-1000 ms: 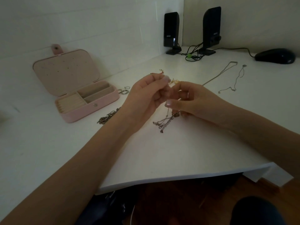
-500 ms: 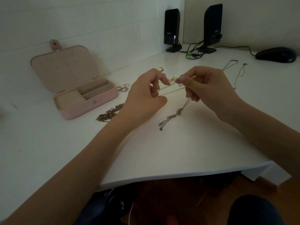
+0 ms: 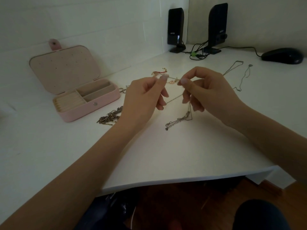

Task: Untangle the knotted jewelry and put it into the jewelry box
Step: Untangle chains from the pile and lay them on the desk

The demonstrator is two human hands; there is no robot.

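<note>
Above the white desk (image 3: 166, 155), my left hand (image 3: 142, 98) and my right hand (image 3: 209, 92) each pinch a thin knotted chain (image 3: 174, 98) between thumb and forefinger, stretched between them. Its clasp end (image 3: 176, 122) trails down onto the desk below my right hand. A pink jewelry box (image 3: 86, 103) stands open at the left, its lid tilted back. A tangled dark chain pile (image 3: 109, 117) lies just right of the box, partly hidden by my left wrist. A red and gold bracelet (image 3: 159, 72) lies beyond my hands.
Two rings (image 3: 122, 90) lie beside the box. Two thin necklaces (image 3: 244, 75) lie at the right. At the back stand two black speakers (image 3: 176, 29) with cables, and a black mouse (image 3: 282, 56). The desk's front edge runs below my forearms.
My hands have drawn apart from a tight cluster, pulling the chain taut between them. The dangling end has shifted right and lies flatter on the desk.
</note>
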